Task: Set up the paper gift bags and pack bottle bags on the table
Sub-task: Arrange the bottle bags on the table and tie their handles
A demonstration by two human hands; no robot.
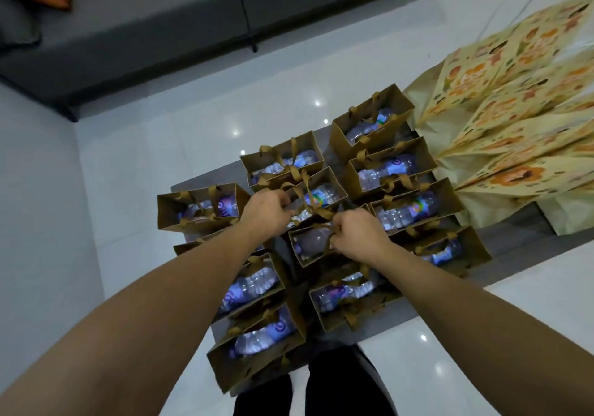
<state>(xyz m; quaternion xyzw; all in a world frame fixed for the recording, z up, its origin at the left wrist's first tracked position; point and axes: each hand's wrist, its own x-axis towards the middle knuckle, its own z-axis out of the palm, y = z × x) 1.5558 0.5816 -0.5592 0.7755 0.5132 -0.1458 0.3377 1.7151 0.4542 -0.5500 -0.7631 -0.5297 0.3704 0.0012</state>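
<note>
Since nearly every brown paper gift bag (283,161) on the grey table (520,242) stands open with a water bottle (257,284) lying inside, judged far along: roughly a dozen bags packed, filling frame centre from lower left to upper middle. Still in hand: the centre bag (313,245), bottle already in it, ribbon handles (316,213) being sorted. Left hand (268,211) curled round the ribbon and rim at centre-left of the cluster; right hand (360,235) pinching the ribbon handle at the centre bag's right edge. Hands near each other, not touching. Cannot tell whether tying, straightening or lifting.

Left to do, by judgement: finish this bag. Stack of flat cream bags with orange print (514,100) fanned at right and upper right of frame, leaning over the table's far end, not set up. Possibly the larger outstanding share.

Look of the bags: kraft brown, stiff, rectangular, mouths gaping, tan ribbon handles flopping inward over the bottles. Bottles clear, ribbed, purple-blue labels, all on their sides. Rows packed tight, walls touching, a few tilted. Lower-left bag (254,351) overhanging the table's near edge, some tip risk.
</note>
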